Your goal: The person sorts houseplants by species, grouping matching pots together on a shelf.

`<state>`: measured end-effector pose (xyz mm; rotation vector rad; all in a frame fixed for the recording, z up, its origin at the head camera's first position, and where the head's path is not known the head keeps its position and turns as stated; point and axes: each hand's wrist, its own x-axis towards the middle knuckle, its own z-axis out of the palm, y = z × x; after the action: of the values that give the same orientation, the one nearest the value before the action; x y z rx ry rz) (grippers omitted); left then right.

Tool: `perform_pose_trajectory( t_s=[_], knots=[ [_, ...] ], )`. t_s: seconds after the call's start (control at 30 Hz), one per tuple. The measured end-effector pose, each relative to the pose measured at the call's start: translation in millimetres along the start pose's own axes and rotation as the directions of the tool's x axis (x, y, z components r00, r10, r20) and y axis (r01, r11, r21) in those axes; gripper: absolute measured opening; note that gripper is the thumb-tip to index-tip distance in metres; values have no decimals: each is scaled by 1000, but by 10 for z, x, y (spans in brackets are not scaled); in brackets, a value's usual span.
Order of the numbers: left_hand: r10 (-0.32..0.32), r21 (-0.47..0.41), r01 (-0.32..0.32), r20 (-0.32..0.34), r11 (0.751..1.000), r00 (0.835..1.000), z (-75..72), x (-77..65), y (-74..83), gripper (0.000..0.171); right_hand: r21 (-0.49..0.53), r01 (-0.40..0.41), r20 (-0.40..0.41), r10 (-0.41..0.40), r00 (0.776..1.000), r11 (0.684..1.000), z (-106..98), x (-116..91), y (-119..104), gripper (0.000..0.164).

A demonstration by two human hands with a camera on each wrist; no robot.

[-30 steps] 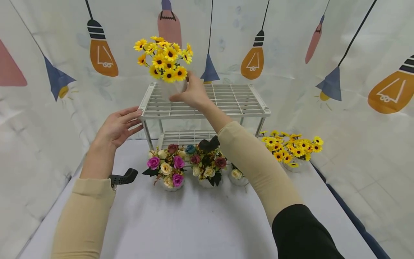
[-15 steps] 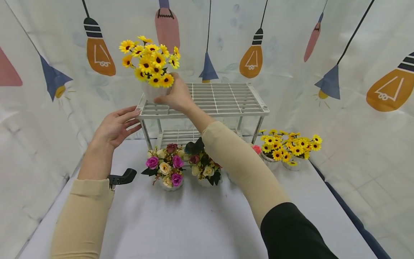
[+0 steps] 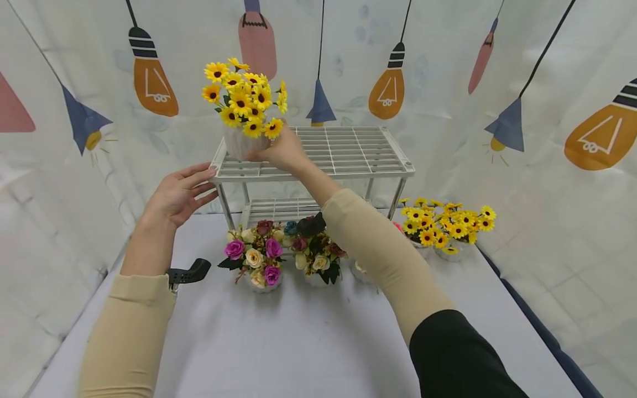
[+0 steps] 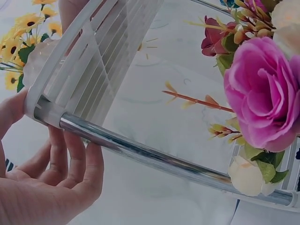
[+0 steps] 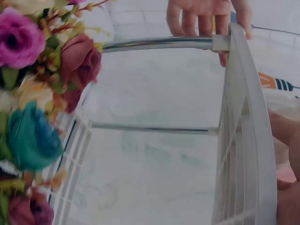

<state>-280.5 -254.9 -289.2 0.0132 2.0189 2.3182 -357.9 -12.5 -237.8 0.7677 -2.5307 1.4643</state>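
A white flowerpot (image 3: 243, 142) with artificial yellow sunflowers (image 3: 244, 99) is at the left of the upper shelf of a white wire rack (image 3: 343, 152). My right hand (image 3: 285, 150) grips the pot from its right side. The pot's base appears to be on the shelf; exact contact cannot be told. My left hand (image 3: 181, 193) holds the rack's front left corner, thumb on the shelf edge and fingers by the metal leg (image 4: 140, 152). In the right wrist view, the shelf edge partly hides the right hand (image 5: 289, 150).
Before the rack, potted roses with purple blooms (image 3: 256, 254) and a darker rose pot (image 3: 318, 260) stand on the white table (image 3: 278, 342). My right forearm partly covers another white pot (image 3: 361, 272). More sunflower pots (image 3: 448, 226) are at the right. A printed curtain (image 3: 448, 110) hangs behind.
The sunflower pot and my right hand moved left across the upper shelf, then slightly back right and a little lower. My left hand stays at the rack's corner.
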Motion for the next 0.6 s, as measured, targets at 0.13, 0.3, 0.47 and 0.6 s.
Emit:
perform_pose_trajectory(
  t_s=[0.13, 0.3, 0.47, 0.6],
  knots=[
    [-6, -2, 6, -2, 1000, 1000, -7, 3, 1, 83, 52, -59, 62, 56, 997, 997, -132, -87, 7, 86],
    [-6, -9, 6, -4, 1000, 1000, -10, 4, 1, 83, -2, -144, 125, 143, 982, 990, -333, -202, 18, 90],
    [2, -3, -2, -7, 1000, 1000, -2, 2, -3, 82, -28, -130, 169, 133, 977, 991, -527, -362, 35, 89],
    [3, 4, -3, -4, 1000, 1000, 3, 2, 6, 80, -22, -81, 162, 84, 983, 996, -657, -524, 48, 83]
  ],
)
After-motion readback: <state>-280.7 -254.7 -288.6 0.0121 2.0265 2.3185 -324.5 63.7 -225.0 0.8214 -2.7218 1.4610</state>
